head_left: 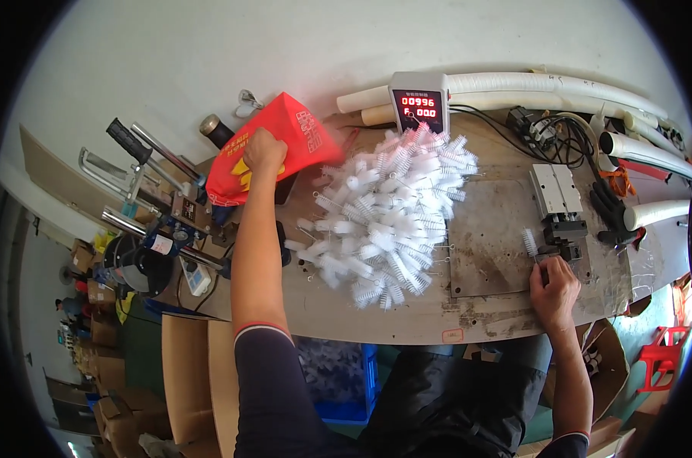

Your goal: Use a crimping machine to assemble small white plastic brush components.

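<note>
My left hand [264, 153] is closed on a red bag [304, 130] with yellow and white print, at the back left of the table. The bag's right edge is blurred. At the right, my right hand [556, 291] is closed, its fingers pinched on a small white bristle brush [529, 243] that stands up beyond the fingertips. Just beyond that hand sits a black clamping block [564, 233] joined to a silver pneumatic cylinder [556, 191]. Between my hands lies a large heap of white bristle brushes [396, 221] with wire loop ends.
Behind the heap stands a counter box [420, 103] with red digits. White tubes [529, 82] run along the wall. A metal plate [487, 259] lies left of the clamp, a black glove [607, 210] right of it. A lever press [166, 229] stands left; a blue crate [370, 378] sits below.
</note>
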The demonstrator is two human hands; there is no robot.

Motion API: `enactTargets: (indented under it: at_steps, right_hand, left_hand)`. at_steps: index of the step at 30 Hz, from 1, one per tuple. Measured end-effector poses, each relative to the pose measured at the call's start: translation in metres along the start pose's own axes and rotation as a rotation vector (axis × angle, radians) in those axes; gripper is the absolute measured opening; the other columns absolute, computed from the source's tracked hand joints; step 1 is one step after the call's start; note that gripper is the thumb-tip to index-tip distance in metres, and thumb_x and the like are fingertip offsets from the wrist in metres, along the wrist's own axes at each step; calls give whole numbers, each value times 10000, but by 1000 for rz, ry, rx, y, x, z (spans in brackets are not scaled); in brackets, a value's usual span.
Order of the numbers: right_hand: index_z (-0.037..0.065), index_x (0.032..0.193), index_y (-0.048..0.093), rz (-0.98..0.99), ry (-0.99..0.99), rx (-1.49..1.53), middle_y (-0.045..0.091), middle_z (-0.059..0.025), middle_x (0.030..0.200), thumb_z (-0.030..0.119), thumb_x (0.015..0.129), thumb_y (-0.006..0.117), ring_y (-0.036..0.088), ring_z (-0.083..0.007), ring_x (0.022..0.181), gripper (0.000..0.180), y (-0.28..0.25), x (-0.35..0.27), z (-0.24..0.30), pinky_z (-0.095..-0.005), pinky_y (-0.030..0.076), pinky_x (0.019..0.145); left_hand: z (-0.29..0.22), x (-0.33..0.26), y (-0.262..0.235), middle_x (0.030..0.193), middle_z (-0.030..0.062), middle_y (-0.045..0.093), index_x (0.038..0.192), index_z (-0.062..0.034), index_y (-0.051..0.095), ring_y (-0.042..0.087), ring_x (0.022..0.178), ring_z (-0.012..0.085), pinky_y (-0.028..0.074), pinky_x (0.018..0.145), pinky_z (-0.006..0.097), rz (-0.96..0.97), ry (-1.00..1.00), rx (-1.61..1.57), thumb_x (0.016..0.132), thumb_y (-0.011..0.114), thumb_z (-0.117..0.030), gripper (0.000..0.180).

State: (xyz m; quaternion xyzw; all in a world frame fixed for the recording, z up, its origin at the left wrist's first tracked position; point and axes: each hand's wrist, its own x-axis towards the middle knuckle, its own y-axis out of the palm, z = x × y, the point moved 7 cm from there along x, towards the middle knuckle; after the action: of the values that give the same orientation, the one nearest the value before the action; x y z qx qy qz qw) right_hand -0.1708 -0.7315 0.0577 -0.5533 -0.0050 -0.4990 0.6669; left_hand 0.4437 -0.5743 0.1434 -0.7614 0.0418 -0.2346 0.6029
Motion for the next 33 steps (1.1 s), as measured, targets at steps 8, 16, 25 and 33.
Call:
enactTargets:
  at_steps: [8, 16, 25, 33]
  right_hand:
    - [66, 800, 574, -38, -30, 43, 611, -102, 777, 62, 824, 719, 646, -331, 742, 147, -1, -4, 11, -444, 500, 636]
    - [86, 783, 618, -86, 32, 61, 653, -94, 763, 125, 833, 718, 675, -330, 730, 119, -9, -11, -19, -439, 540, 644]
    - [33, 728, 635, -115, 250, 175, 660, -150, 701, 143, 778, 723, 673, -327, 638, 150, -23, -44, -34, -403, 524, 609]
    - [41, 719, 636, -112, 215, 170, 655, -151, 689, 154, 765, 705, 669, -347, 641, 140, -30, -52, -34, -413, 524, 606]
  left_hand:
    - [55, -30, -34, 1057, 171, 742, 1189, -13, 628, 735, 891, 289, 584, 752, 417, -210, 62, -583, 796, 813, -206, 475]
    - [-140, -351, -139, 1155, 233, 683, 1346, -29, 487, 645, 736, 142, 467, 509, 234, 1069, 555, -1843, 818, 835, -17, 632]
    - [-165, -533, -242, 1104, 229, 702, 1091, -4, 578, 682, 802, 283, 539, 665, 357, 1943, 1043, -2285, 945, 744, -67, 229]
    - [-168, -528, -236, 1260, 340, 632, 1215, -21, 547, 690, 829, 236, 559, 694, 317, 2058, 1307, -2075, 849, 844, -34, 471]
